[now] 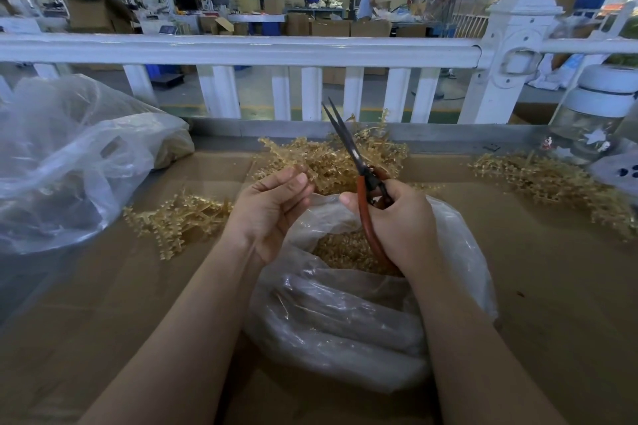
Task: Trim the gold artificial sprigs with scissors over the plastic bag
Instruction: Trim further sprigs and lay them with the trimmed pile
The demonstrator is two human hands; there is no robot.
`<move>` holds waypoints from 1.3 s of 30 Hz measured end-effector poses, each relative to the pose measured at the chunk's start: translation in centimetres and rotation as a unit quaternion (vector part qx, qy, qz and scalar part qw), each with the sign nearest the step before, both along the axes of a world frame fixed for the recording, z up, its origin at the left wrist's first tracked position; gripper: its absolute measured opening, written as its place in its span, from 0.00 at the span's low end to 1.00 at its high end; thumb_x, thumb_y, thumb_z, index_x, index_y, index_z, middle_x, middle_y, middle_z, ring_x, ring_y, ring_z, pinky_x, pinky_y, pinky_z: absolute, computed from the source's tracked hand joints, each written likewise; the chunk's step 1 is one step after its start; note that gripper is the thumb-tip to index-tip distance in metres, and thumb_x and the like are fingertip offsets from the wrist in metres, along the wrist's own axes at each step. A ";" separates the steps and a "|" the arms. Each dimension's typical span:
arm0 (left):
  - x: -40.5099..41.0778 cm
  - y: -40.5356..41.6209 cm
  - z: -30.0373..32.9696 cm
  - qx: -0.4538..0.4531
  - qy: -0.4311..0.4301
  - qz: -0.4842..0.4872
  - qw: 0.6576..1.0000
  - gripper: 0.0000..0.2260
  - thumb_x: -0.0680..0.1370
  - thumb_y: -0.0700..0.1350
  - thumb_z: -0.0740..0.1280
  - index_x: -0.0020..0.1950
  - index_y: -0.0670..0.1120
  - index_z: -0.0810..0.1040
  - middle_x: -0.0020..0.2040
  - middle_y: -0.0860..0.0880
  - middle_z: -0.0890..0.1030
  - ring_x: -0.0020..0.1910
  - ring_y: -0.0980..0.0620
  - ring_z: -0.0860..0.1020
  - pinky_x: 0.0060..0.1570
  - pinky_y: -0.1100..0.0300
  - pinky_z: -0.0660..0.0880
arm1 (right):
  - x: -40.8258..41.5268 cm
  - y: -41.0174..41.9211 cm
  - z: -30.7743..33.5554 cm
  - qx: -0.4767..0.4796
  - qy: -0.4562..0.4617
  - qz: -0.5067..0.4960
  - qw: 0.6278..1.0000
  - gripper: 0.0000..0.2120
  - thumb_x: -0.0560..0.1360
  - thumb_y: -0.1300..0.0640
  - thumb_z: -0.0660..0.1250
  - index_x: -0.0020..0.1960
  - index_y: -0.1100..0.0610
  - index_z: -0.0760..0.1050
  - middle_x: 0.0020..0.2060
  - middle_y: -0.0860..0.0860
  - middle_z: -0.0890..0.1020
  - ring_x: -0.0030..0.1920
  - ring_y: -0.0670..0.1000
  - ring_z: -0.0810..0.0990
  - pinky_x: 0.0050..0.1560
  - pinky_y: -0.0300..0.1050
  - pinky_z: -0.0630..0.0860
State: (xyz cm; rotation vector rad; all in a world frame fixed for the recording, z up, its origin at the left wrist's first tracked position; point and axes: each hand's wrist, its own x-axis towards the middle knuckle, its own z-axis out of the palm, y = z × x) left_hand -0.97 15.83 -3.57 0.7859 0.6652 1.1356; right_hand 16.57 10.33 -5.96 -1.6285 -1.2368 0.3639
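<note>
My right hand (397, 221) grips the red handles of the scissors (348, 148), whose dark blades point up and away, slightly parted. My left hand (272, 203) is beside it with its fingers curled, pinching the end of a gold sprig (307, 171) from the pile of gold sprigs (331, 155) behind. Both hands hover above the open clear plastic bag (345, 314), which holds gold trimmings (345, 248). More gold sprigs lie at the left (179, 221) and at the right (552, 179).
Brown cardboard (103, 304) covers the table. A large clear plastic bag (69, 162) bulges at the left. A glass jar with a white lid (593, 121) stands at the right. A white railing (241, 48) runs along the table's far edge.
</note>
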 end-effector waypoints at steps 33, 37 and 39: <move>0.2 -0.6 0.4 0.169 0.096 0.079 0.978 0.08 0.77 0.30 0.66 0.47 0.42 0.81 0.38 0.50 0.85 0.39 0.55 0.83 0.45 0.63 0.80 | -0.2 -0.9 0.5 -0.052 -0.237 0.018 0.970 0.33 0.63 0.20 0.62 0.53 0.45 0.78 0.43 0.38 0.80 0.44 0.42 0.76 0.39 0.35 0.70; 0.1 -0.7 0.5 0.160 0.084 0.080 0.980 0.08 0.77 0.30 0.66 0.48 0.41 0.81 0.39 0.49 0.85 0.40 0.54 0.83 0.46 0.63 0.81 | -0.3 -0.9 0.5 -0.057 -0.239 0.020 0.969 0.40 0.58 0.16 0.54 0.52 0.46 0.78 0.44 0.39 0.82 0.44 0.43 0.77 0.41 0.38 0.72; 0.1 -0.7 0.6 0.160 0.082 0.080 0.980 0.08 0.77 0.30 0.66 0.48 0.41 0.81 0.40 0.48 0.85 0.40 0.54 0.83 0.48 0.62 0.81 | -0.3 -0.8 0.4 -0.056 -0.234 0.022 0.970 0.36 0.61 0.18 0.59 0.51 0.46 0.79 0.43 0.40 0.82 0.43 0.43 0.77 0.40 0.36 0.72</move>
